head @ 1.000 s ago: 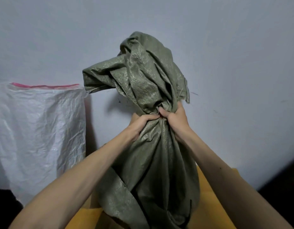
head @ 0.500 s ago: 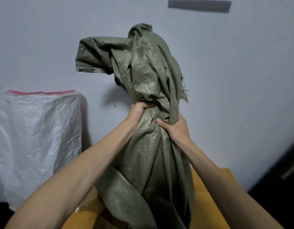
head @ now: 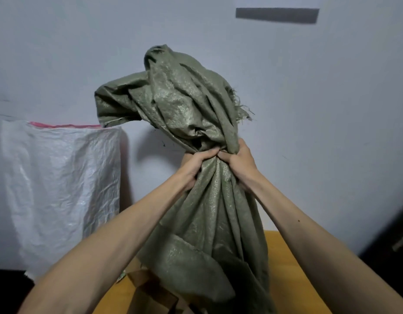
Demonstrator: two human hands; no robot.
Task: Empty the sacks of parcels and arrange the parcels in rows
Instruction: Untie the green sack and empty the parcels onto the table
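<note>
Two hands are clamped around the bunched waist of an olive-green woven sack [head: 207, 234], the left hand [head: 197, 164] and the right hand [head: 238, 164] knuckle to knuckle, fingers curled tight into the gathered cloth. Held up like that, the sack hangs in front of the pale wall [head: 331, 109] with its lower part draping down onto the yellow-orange surface [head: 286, 268]. My guess is the grip is there to hoist and shake it so whatever is left slides out below. I can't tell which end is the mouth, since the bottom runs out of view.

Above the hands the slack part flops over in stiff folds, one edge frayed into loose threads. The weave is coarse plastic with a dull sheen, and it creases rather than drapes softly. A brown cardboard parcel [head: 148, 288], flat-sided, lies on the surface touching the sack's lower left edge.

To the left a white woven sack [head: 60, 189] with a pink rim stands upright against the wall, crinkled and apparently full, so it probably waits its turn.
</note>
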